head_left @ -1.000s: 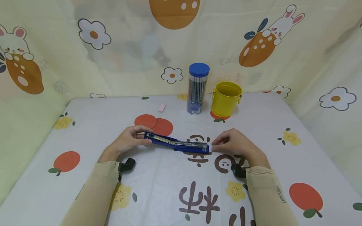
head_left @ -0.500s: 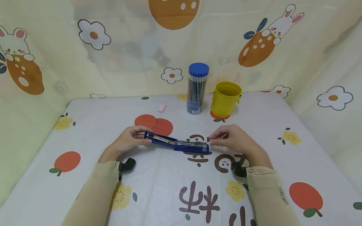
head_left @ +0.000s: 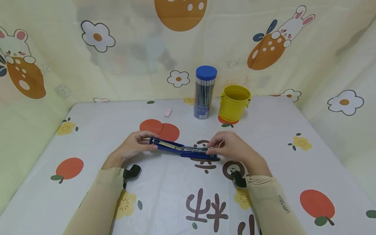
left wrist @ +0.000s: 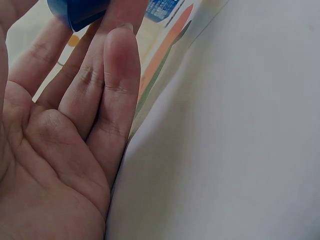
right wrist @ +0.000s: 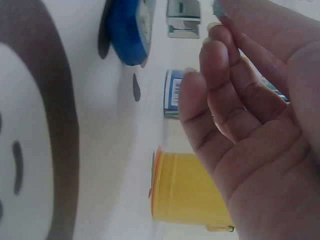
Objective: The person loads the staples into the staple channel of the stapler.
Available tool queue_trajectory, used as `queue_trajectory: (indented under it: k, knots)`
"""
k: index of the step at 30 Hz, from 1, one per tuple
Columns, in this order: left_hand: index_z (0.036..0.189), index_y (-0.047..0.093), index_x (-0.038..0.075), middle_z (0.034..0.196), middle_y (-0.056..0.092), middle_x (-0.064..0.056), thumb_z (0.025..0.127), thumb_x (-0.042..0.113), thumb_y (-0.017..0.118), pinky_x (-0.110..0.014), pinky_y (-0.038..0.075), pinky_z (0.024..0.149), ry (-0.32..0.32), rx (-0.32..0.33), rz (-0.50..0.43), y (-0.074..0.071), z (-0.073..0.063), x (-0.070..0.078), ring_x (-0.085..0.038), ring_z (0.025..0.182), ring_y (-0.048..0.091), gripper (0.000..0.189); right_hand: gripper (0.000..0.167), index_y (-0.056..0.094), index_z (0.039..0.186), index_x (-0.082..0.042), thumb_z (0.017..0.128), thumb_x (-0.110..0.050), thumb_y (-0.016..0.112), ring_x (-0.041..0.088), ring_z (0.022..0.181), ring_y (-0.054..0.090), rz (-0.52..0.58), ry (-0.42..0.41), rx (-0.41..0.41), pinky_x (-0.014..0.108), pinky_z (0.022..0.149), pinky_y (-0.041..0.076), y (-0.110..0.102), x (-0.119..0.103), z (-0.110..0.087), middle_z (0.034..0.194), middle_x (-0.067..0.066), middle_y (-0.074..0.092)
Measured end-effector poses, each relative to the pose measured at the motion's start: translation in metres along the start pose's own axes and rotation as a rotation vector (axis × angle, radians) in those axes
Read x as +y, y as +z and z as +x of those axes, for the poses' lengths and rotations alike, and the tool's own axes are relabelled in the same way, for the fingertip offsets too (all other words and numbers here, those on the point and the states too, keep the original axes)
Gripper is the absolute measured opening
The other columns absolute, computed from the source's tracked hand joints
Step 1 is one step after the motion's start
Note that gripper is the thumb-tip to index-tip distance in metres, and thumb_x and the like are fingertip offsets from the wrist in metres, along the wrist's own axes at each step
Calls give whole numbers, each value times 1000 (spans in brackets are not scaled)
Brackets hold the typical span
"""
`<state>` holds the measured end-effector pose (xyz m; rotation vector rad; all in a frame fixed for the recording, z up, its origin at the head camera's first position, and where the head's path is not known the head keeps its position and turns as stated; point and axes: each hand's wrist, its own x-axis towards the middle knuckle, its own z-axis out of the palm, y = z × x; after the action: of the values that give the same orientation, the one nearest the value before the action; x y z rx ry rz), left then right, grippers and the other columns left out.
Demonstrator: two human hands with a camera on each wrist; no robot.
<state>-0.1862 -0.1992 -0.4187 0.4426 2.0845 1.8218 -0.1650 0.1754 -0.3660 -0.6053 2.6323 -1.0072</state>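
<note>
A blue stapler (head_left: 181,151) is set at the middle of the tabletop (head_left: 164,202), its halves spread open and its metal inside exposed. At its 9 o'clock end it is grasped between the thumb and fingers of the left hand (head_left: 130,146). Above its 3 o'clock end a small grey piece (right wrist: 218,8) is pinched in the fingers of the right hand (head_left: 235,147); whether the metal below is touched cannot be told. From the stapler, a pink eraser (head_left: 167,112) is seen toward 11 o'clock, a blue-capped tube of pencils (head_left: 204,93) toward 1 o'clock, and beside the tube a yellow bucket (head_left: 233,106) toward 2 o'clock. Behind them, at 12 o'clock, a printed curtain (head_left: 132,78) is hung.
</note>
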Motion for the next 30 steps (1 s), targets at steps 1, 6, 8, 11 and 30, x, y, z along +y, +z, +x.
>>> queue_trajectory:
  k: [1, 6, 8, 11, 30]
  knots:
    - [125, 64, -5, 121, 64, -19, 84, 1, 80, -33, 58, 83, 1, -1, 0, 0, 0, 0, -25, 99, 70, 44, 13, 78, 98, -15, 87, -21, 82, 20, 90, 58, -8, -3, -2, 33, 82, 53, 1, 0, 0, 96, -4, 68]
    - [125, 63, -5, 120, 65, -19, 84, 1, 80, -34, 58, 84, -6, 2, 1, 1, 0, 0, -25, 99, 70, 45, 12, 78, 97, -15, 87, -19, 81, 19, 90, 58, -19, -14, 2, 33, 81, 53, 4, 3, 2, 96, -4, 67]
    - [125, 63, -5, 121, 65, -19, 84, 1, 79, -34, 58, 84, -8, 2, 0, 1, 0, 0, -26, 99, 70, 45, 12, 78, 97, -14, 87, -20, 82, 19, 90, 58, -19, -14, 5, 33, 81, 54, 4, 4, 2, 96, -4, 67]
    - [125, 63, -5, 121, 65, -19, 84, 1, 80, -34, 58, 85, -9, 3, -1, 1, 1, 0, -26, 100, 70, 45, 13, 78, 97, -14, 86, -20, 82, 20, 89, 58, -17, -15, 10, 33, 80, 54, 5, 4, 3, 95, -4, 67]
    - [125, 64, -4, 122, 65, -18, 84, 1, 80, -33, 58, 85, -17, 10, -5, 1, 0, 0, -25, 100, 70, 45, 11, 79, 95, -15, 85, -20, 83, 19, 86, 57, -19, -2, 19, 33, 77, 53, 6, 1, 2, 93, -4, 67]
